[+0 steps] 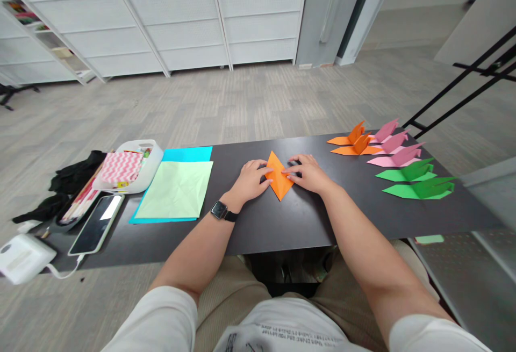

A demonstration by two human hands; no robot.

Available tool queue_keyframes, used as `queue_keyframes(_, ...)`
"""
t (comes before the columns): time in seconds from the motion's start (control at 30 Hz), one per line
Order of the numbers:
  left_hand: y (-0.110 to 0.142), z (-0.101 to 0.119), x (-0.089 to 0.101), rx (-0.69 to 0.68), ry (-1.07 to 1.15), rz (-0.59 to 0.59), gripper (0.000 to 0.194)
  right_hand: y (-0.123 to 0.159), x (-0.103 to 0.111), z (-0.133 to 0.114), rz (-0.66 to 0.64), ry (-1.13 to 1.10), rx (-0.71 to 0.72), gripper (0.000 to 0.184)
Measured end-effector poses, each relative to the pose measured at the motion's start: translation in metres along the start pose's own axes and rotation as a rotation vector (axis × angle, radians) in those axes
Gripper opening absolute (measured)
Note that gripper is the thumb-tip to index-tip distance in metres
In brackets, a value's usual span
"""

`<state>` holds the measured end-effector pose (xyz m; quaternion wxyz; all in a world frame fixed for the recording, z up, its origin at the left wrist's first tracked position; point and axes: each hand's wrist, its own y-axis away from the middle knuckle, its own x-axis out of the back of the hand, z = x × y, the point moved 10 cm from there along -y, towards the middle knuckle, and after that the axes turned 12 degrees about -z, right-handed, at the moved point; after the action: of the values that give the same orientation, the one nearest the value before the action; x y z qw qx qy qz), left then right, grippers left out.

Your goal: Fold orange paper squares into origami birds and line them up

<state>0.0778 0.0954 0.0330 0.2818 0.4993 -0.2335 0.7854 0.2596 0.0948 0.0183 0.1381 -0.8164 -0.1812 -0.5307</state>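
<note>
A folded orange paper (279, 176), diamond-shaped with points toward and away from me, lies on the dark table between my hands. At its left corner, my left hand (252, 180) holds the edge between thumb and index finger, the other fingers curled. My right hand (308, 173) has its fingertips on the right side of the same paper, thumb below and index finger on top. Whether any flap is lifted under the fingers I cannot tell.
Several folded paper birds stand at right: orange (355, 145), pink (397, 153) and green (419, 186). At left lie light green sheets (175, 189) over blue sheets (189, 153), a white basket (151, 166), a phone (97, 225) and a white charger (24, 258). The table's edge (282, 250) is close to my lap.
</note>
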Motion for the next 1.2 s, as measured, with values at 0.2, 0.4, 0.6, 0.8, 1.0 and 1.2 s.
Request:
queue_keyframes(0.2, 0.002, 0.006, 0.023, 0.036, 0.070, 0.100, 0.017, 0.000, 0.000, 0.003, 0.010, 0.011, -0.020, 0.025)
queue_keyframes(0.4, 0.003, -0.011, 0.023, 0.114, 0.003, 0.096, 0.012, 0.001, 0.002, 0.006, 0.033, 0.022, -0.038, 0.025)
queue_keyframes(0.6, -0.002, -0.005, 0.013, -0.048, -0.016, 0.027, 0.015, 0.001, 0.009, 0.002, 0.056, 0.061, -0.016, 0.026)
queue_keyframes(0.8, -0.005, 0.014, -0.003, -0.169, 0.005, -0.121, 0.038, -0.002, 0.007, -0.011, 0.005, 0.057, 0.059, 0.036)
queue_keyframes(1.0, 0.002, 0.020, 0.004, -0.232, 0.043, -0.141, 0.024, -0.001, 0.005, -0.018, -0.027, -0.039, 0.129, 0.040)
queue_keyframes(1.2, 0.000, 0.017, 0.004, -0.240, 0.082, -0.169, 0.026, 0.004, 0.009, -0.020, -0.059, -0.093, 0.177, 0.031)
